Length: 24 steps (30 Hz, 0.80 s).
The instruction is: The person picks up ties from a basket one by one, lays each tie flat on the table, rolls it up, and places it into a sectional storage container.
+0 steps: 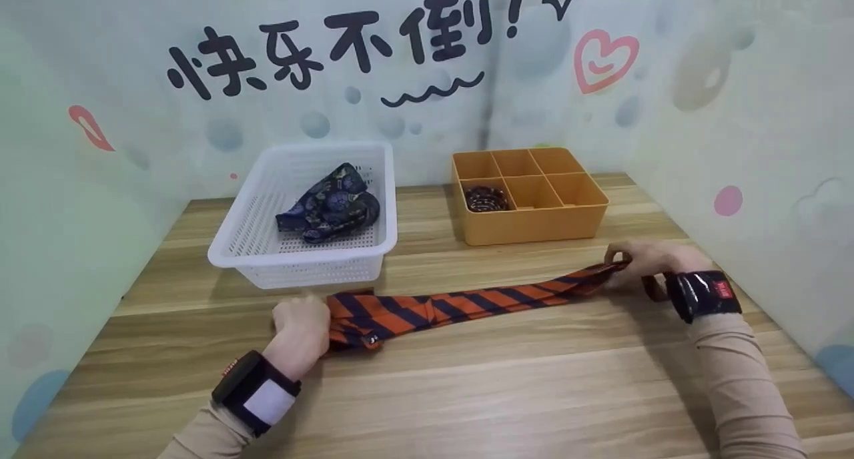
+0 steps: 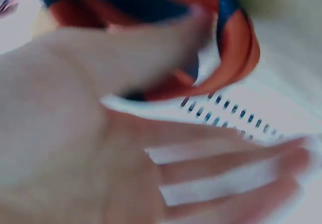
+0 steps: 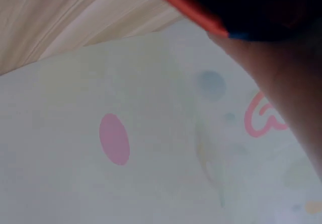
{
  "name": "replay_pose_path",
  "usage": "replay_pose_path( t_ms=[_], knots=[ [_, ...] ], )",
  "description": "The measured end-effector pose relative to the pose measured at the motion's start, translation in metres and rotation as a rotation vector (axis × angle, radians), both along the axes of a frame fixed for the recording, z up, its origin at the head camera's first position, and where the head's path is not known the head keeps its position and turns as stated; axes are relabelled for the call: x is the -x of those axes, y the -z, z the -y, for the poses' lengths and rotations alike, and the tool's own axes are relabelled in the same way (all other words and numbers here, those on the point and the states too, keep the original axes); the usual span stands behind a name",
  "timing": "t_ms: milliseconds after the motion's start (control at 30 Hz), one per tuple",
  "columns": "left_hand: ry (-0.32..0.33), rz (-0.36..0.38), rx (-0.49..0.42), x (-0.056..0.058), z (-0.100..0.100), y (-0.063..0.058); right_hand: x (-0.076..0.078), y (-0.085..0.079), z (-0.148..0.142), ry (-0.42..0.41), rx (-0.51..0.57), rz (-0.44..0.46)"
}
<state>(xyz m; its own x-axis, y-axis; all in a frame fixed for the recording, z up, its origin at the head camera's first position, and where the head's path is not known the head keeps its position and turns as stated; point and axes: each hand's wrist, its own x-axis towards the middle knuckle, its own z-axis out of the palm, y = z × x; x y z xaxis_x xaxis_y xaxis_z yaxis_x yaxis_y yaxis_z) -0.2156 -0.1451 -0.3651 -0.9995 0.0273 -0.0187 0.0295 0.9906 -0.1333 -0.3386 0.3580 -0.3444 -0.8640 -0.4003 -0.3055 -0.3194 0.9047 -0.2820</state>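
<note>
An orange and navy striped necktie stretches across the table between the hands. At its wide end, the left hand holds the fabric; the left wrist view is blurred, with the thumb against a fold and several fingers extended beside it. My right hand pinches the narrower end, raised off the tabletop. Part of the tie hangs under the right wrist. Dark striped fabric fills the top corner of the right wrist view, where the right fingertips are hidden.
A white perforated basket at back left contains a dark blue patterned cloth. To its right stands an orange divided box, with a dark rolled item in its front left compartment. Printed walls enclose the wooden table at the back and sides.
</note>
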Motion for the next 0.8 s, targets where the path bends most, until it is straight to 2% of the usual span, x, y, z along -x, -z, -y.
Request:
replay_pose_path(
  t_ms=[100, 133, 200, 300, 400, 533, 667, 800],
  knots=[
    [0.287, 0.006, -0.142, 0.004, 0.006, -0.002, -0.002, -0.003, -0.004, 0.016, 0.058, 0.042],
    [0.352, 0.016, -0.185, 0.007, 0.008, -0.001, -0.002, -0.003, -0.006, 0.020, 0.072, 0.044],
    [0.414, 0.033, -0.244, 0.012, 0.011, 0.000, -0.002, -0.004, -0.008, 0.017, 0.089, 0.030],
    [0.411, 0.073, -0.289, 0.021, 0.018, -0.001, -0.001, -0.003, -0.012, -0.004, 0.084, -0.031],
    [0.374, 0.199, -0.371, 0.028, 0.028, -0.006, 0.000, -0.003, -0.017, -0.018, 0.065, -0.101],
    [0.340, 0.368, -0.478, 0.035, 0.045, -0.014, 0.000, -0.003, -0.021, 0.007, 0.035, -0.194],
    [0.362, 0.432, -0.530, 0.037, 0.062, -0.018, 0.001, 0.000, -0.027, 0.034, -0.001, -0.229],
    [0.325, 0.459, -0.578, 0.037, 0.071, -0.019, 0.003, 0.004, -0.030, 0.045, -0.016, -0.233]
  ],
)
